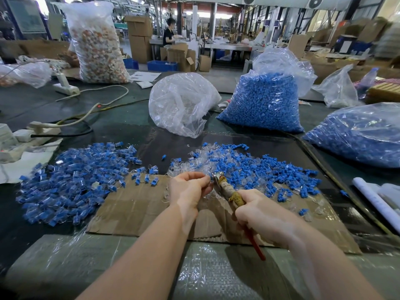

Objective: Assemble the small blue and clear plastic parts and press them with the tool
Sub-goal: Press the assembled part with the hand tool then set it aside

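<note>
Fingers [203, 180] of left hand [187, 189] pinch part beside tool [227, 190] head

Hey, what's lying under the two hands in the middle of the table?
A flat cardboard sheet lies under the left hand and right hand, with a few loose clear parts on it. Whatever sits directly beneath the hands and forearms is covered.

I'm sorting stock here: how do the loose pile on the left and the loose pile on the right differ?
The left pile holds blue pieces already set in clear shells and lies away from the hands. The right pile mixes bare blue pieces with empty clear shells, and lies just beyond the tool. Both lie loose on the table.
</note>
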Demonstrator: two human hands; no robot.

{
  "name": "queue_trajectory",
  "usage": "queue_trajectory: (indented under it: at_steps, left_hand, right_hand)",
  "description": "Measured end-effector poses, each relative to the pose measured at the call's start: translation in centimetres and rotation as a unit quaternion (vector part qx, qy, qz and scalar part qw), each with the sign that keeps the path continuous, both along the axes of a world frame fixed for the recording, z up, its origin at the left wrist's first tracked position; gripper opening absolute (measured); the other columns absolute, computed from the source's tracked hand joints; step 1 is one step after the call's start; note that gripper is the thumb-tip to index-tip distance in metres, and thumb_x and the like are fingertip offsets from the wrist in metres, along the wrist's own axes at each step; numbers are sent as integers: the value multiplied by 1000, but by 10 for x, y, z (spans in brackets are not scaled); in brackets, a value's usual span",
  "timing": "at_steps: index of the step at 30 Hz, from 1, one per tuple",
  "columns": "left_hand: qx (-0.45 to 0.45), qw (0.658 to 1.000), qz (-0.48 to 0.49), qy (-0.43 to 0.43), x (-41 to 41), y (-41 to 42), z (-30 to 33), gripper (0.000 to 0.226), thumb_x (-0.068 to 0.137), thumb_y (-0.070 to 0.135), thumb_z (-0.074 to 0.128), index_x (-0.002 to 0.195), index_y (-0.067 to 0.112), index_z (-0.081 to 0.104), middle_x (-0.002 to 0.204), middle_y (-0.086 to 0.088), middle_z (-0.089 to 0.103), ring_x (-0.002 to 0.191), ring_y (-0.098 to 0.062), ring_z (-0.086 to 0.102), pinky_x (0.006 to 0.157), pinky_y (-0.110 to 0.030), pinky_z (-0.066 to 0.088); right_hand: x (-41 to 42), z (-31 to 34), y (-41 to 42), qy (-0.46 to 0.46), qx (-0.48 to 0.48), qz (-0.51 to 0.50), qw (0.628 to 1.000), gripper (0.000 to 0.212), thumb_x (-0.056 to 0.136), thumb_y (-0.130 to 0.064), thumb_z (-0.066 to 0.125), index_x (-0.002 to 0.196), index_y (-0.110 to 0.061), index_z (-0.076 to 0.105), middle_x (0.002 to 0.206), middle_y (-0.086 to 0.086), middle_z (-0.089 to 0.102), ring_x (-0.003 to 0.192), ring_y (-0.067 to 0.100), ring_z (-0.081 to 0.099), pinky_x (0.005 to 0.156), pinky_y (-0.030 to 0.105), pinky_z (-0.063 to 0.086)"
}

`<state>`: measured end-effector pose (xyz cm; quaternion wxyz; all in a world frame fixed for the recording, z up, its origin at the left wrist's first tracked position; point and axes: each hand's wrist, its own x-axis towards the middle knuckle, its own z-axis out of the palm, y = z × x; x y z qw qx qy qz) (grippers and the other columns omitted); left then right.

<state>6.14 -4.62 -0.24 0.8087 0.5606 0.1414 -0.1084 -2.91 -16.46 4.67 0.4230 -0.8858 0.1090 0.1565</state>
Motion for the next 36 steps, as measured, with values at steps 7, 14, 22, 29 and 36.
queue_trajectory:
  at_steps: [7,14,22,29,36]
  left_hand:
    - [-6,1000,9,-22,-3,-2,1,12,80,-8,64,79,4,61,70,-9,64,49,-8,63,47,-16,52]
    - [277,946,41,-164,-4,38,-8,14,86,3,62,80,15,61,78,-1,64,62,-5,58,50,-8,45]
    - [530,810,105,-228,9,90,-26,18,92,7,53,104,9,67,99,-1,56,91,-16,52,75,-23,39]
    - [581,770,92,-248,10,88,-31,21,91,8,55,108,10,68,104,-7,63,91,-21,53,79,-33,47]
    - [602,751,80,-259,8,84,-31,25,87,4,60,108,12,69,107,-5,61,103,-21,44,88,-29,36]
  right_hand:
    - [-3,-5,0,-4,72,-29,997,10,81,-2,51,83,-12,50,72,2,48,52,10,44,43,17,34]
    - [2,-14,-19,-120,12,-109,987,38,77,-1,60,110,-18,50,84,2,54,55,9,48,45,18,40]
    - [13,-29,-66,-122,-283,-173,936,64,78,-20,65,138,-13,43,127,16,50,117,30,44,96,37,37]
    - [18,-34,-82,-95,-346,-169,918,47,85,-34,62,124,-11,51,122,14,54,117,29,43,95,36,34]
    - [20,-39,-88,-72,-369,-162,912,56,88,-45,56,134,-15,44,127,14,50,119,30,44,98,35,35]
